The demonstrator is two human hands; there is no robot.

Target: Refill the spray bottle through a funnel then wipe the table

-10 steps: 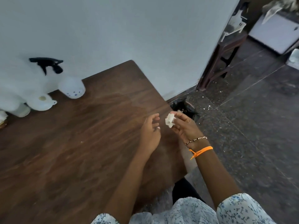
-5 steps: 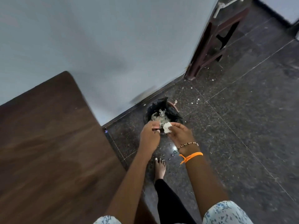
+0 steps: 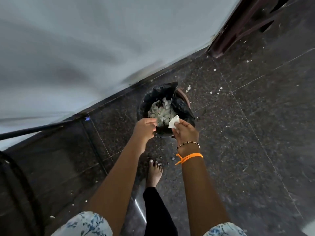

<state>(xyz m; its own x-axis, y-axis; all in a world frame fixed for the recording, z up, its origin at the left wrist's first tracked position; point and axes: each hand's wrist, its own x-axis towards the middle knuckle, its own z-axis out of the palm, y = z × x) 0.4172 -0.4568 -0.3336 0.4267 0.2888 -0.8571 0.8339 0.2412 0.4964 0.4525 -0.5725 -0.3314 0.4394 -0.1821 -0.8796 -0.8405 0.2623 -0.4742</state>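
Fingers (image 3: pixel 181 124) of the right hand (image 3: pixel 186 132) are pinched on a tissue (image 3: pixel 173 122) over the bin (image 3: pixel 183 108), left hand (image 3: pixel 144 128) loosely curled, empty.

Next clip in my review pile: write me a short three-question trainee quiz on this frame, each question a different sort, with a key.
1. True or false: the right hand pinches a crumpled white tissue over the bin.
2. Multiple choice: what lines the bin? A) a black bag B) a blue cloth C) nothing
3. Fill in: the bin stands on the dark floor close to the ____.

Key
1. True; the left hand is beside it at the bin's near rim, and whether it holds anything cannot be told.
2. A; white crumpled paper lies inside the bag.
3. Wall.
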